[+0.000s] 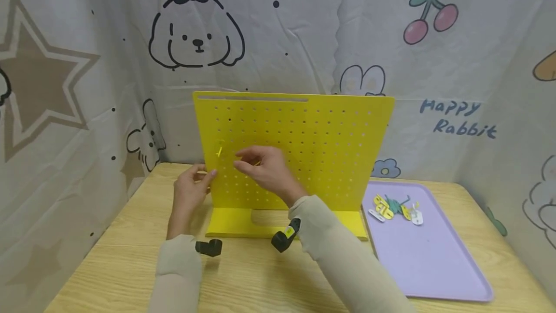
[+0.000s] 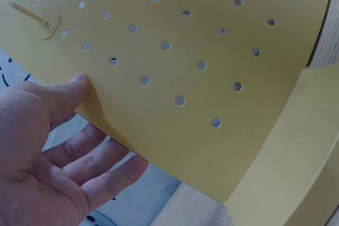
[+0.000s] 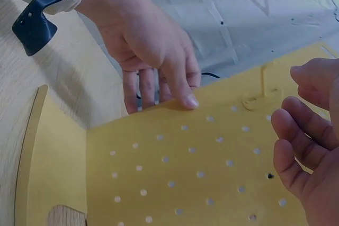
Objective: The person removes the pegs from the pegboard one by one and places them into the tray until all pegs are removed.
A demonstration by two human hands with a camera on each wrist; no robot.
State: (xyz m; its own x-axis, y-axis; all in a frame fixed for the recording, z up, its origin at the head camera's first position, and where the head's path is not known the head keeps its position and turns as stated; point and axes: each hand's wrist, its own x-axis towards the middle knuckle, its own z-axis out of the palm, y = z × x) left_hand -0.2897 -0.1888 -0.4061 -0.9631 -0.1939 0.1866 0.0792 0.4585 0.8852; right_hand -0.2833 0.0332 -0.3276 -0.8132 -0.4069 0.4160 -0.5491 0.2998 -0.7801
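A yellow pegboard stands upright on its yellow base. My left hand grips its left edge. The thumb lies on the front face and the other fingers reach behind the edge. A yellow hook with a rounded backplate sits on the board near that edge, its prong sticking out from the face. Just right of the hook is my right hand, in front of the board. Its fingers are loosely bent, and nothing shows between them in the right wrist view.
A lilac tray lies on the wooden table, right of the board. Near its far end is a small pile of yellow, green and white hooks. A patterned cloth hangs behind and around the table.
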